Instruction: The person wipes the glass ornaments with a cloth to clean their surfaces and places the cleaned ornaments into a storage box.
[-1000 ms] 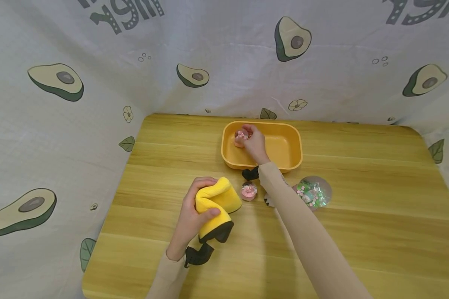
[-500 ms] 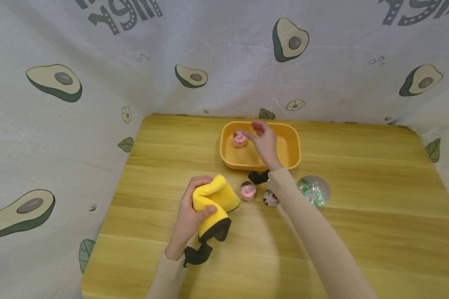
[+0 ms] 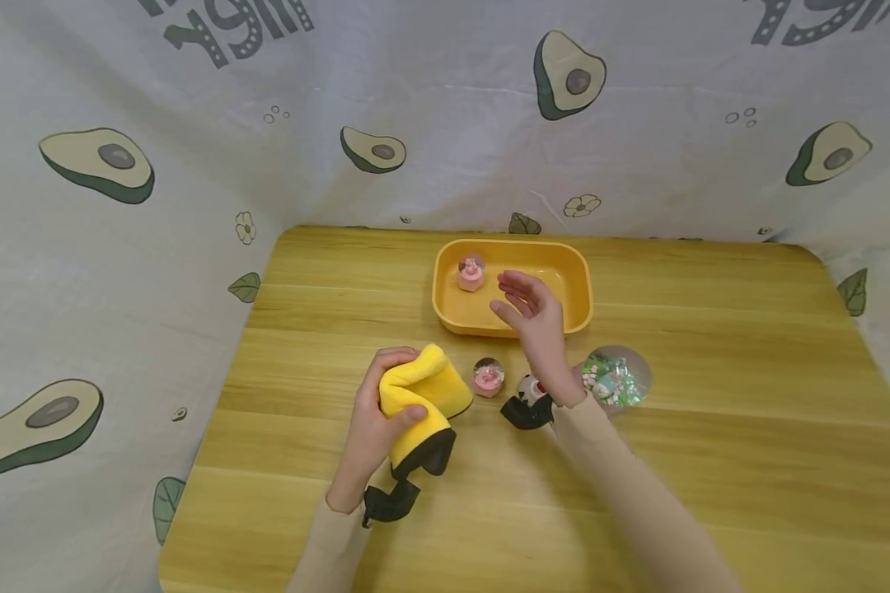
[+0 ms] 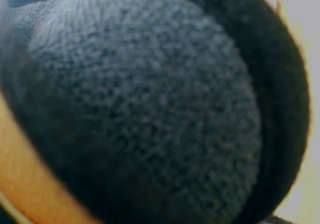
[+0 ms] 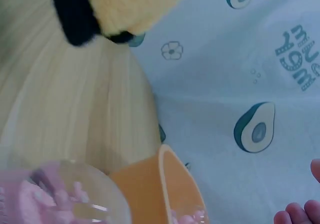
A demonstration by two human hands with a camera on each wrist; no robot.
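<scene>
My left hand (image 3: 374, 424) grips a folded yellow cloth (image 3: 433, 387) with a dark border, over the table left of centre. In the left wrist view the cloth's grey side (image 4: 160, 93) fills most of the picture. My right hand (image 3: 541, 325), fingers spread and holding nothing, hangs over the near right part of an orange tray (image 3: 439, 301). A small pink snow globe (image 3: 470, 274) stands inside the tray at the left. Another pink snow globe (image 3: 488, 377) stands on the table in front; it looms large in the right wrist view (image 5: 60, 194).
A small white and red globe (image 3: 530, 387) is partly hidden behind the right wrist's black camera mount (image 3: 526, 413). To its right sits a larger snow globe (image 3: 617, 377) with green glitter. Behind the wooden table (image 3: 712, 329) hangs an avocado-print cloth (image 3: 445, 99).
The right hand has let go of the pink snow globe in the tray and drawn back to the right and nearer. The left hand keeps holding the cloth in place.
</scene>
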